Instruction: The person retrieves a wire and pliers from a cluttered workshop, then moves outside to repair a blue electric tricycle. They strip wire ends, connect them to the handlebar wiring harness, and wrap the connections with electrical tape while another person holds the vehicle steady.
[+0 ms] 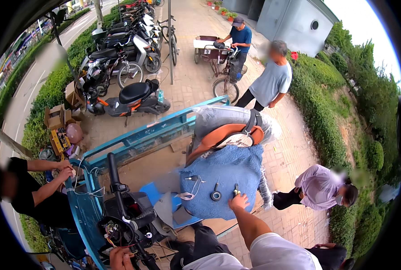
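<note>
My right hand (239, 202) reaches onto a blue towel (243, 164) draped over a seat. Its fingers close at the near end of a small dark and yellowish tool that looks like pliers (236, 188). To the left on the towel lie a roll of black tape (215, 196), a thin dark tool (216, 185), and a short dark-handled piece with a pale cord loop (192, 178). Down by the handlebar, my left hand (120, 259) is closed on thin wires (127, 246) beside the opened dashboard (115, 229); the fingertips are partly hidden.
A blue metal cargo bed (142, 137) surrounds the handlebar (114, 173). Behind the towel stands a brown seat back (227, 135) with plastic wrapping. Someone in black (38, 193) works at the left rail; a person in lilac (319, 186) stands right. Scooters (135, 92) are parked beyond.
</note>
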A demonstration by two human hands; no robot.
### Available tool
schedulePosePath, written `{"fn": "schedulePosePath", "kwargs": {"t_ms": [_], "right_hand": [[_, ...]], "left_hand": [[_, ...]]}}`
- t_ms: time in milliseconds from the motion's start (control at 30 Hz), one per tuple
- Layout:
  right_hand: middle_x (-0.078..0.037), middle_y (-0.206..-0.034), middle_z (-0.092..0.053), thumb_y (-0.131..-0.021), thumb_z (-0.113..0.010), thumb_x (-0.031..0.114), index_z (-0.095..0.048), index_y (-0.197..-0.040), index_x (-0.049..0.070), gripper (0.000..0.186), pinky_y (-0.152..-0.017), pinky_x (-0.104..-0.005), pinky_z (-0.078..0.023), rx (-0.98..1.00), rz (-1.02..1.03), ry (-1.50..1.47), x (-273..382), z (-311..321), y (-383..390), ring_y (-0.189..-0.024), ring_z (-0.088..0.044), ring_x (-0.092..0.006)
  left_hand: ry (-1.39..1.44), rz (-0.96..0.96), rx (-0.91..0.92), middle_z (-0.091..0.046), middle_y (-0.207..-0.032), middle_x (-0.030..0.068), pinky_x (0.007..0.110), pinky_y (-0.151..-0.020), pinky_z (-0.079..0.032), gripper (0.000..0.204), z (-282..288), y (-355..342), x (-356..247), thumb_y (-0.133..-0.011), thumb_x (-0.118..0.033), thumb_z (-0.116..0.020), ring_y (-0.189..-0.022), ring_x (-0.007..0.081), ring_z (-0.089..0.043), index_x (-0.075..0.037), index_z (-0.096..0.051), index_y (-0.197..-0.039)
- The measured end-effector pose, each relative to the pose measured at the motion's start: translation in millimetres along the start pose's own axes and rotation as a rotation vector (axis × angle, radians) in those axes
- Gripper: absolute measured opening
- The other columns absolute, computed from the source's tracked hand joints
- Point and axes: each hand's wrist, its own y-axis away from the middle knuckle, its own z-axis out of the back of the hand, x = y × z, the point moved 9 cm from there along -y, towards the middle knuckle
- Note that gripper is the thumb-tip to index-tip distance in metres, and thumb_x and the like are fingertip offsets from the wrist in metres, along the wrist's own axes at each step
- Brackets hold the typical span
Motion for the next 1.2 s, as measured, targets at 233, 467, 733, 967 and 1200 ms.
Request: {"fn": "schedulePosePath", "kwargs": {"t_ms": [233,467,733,967,1200], "right_hand": [[-0.015,-0.088,-0.062,-0.09,-0.061,0.02,-0.059,-0.109,-0.002,0.03,-0.068,-0.0351,-0.049,0.74,1.153,-1.015,229,149,253,-0.076,-0.061,-0.0235],[-0.018,-0.093,-0.059,-0.086,-0.062,0.013,-0.055,-0.113,-0.001,0.031,-0.07,-0.0404,-0.049,0.949,1.559,-1.158,282,247,376,-0.083,-0.061,-0.0356],[-0.017,-0.074,-0.061,-0.084,-0.062,0.01,-0.059,-0.09,-0.001,0.012,-0.06,-0.0401,-0.049,0.736,1.532,-0.951,291,197,378,-0.069,-0.061,-0.0358],[-0.004,-0.073,-0.061,-0.094,-0.054,0.014,-0.06,-0.101,-0.002,0.018,-0.059,-0.0253,-0.05,1.527,0.963,-0.791,288,156,390,-0.066,-0.059,-0.0073],[-0.007,-0.076,-0.064,-0.094,-0.054,0.013,-0.058,-0.103,-0.002,0.019,-0.065,-0.0267,-0.052,1.406,1.144,-0.836,285,174,397,-0.071,-0.064,-0.0132]], "left_hand": [[0.015,0.085,-0.001,-0.06,-0.115,0.0123,0.034,-0.096,-0.043,0.034,13,-15,-7,-0.093,-0.019,-0.05,-0.107,0.0207,-0.057,-0.004,-0.054,-0.124],[0.108,0.199,-0.006,-0.062,-0.11,0.0108,0.034,-0.091,-0.046,0.033,22,-17,-18,-0.092,-0.021,-0.053,-0.103,0.0197,-0.058,-0.005,-0.057,-0.121],[0.584,0.558,-0.053,-0.065,-0.105,0.0108,0.036,-0.085,-0.05,0.028,26,-10,-12,-0.088,-0.027,-0.063,-0.098,0.02,-0.06,-0.008,-0.065,-0.108],[1.18,0.49,-0.322,-0.065,-0.085,0.0099,0.027,-0.069,-0.05,0.01,22,-13,-10,-0.08,0.005,-0.067,-0.077,0.0129,-0.06,0.006,-0.062,-0.088],[1.228,0.485,-0.274,-0.063,-0.082,0.0069,0.025,-0.065,-0.049,0.01,17,-2,-1,-0.081,0.003,-0.068,-0.074,0.0109,-0.059,0.004,-0.063,-0.089]]}}
